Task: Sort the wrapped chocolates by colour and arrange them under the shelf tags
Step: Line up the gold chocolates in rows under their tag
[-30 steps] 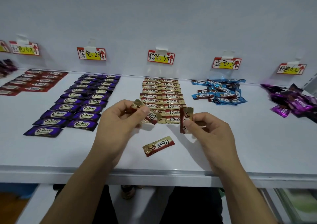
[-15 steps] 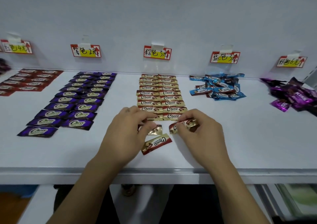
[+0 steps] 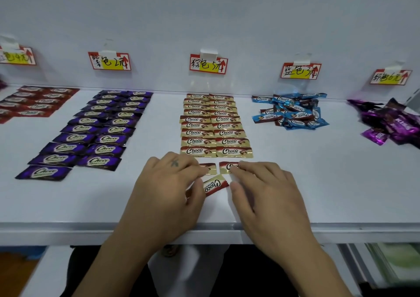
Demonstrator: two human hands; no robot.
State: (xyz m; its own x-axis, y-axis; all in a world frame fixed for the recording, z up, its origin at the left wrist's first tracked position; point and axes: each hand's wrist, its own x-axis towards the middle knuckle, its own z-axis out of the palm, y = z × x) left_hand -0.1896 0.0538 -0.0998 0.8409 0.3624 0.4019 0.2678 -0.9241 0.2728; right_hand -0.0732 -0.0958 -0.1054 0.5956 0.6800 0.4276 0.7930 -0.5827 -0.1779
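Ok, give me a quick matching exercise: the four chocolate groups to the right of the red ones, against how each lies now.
Things:
1. purple chocolates
2. gold chocolates
3. blue chocolates
4. magenta chocolates

States:
A. loose heap, farthest right
B. two neat columns, left hand and right hand at their near end
C. loose heap between gold and magenta
D. two neat columns plus one odd piece at the near left

Pairs: 1-D, 2-B, 3-C, 4-A
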